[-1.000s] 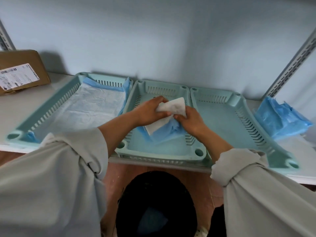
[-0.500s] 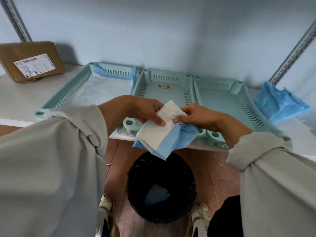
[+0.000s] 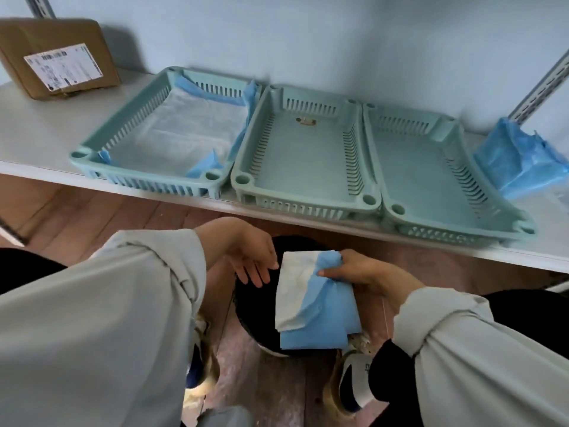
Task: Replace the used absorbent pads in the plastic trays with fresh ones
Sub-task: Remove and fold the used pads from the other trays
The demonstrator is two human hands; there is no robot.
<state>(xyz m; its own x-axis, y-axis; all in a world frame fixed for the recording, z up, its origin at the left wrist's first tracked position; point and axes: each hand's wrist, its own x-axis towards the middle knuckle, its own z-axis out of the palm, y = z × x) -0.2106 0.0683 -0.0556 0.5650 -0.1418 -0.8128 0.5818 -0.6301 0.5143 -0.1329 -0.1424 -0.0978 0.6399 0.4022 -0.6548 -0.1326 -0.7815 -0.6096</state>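
My right hand (image 3: 354, 272) grips the folded pad (image 3: 311, 300), which hides most of the black bin (image 3: 252, 306) below. My left hand (image 3: 254, 260) hangs loose-fingered, holding nothing, beside it.

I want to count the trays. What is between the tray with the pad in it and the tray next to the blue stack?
In the head view, one bare tray sits between the padded tray and the right tray.

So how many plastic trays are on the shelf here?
3, side by side on the shelf: the left tray holds a pad, the middle tray and the right tray are bare. None appear hidden.
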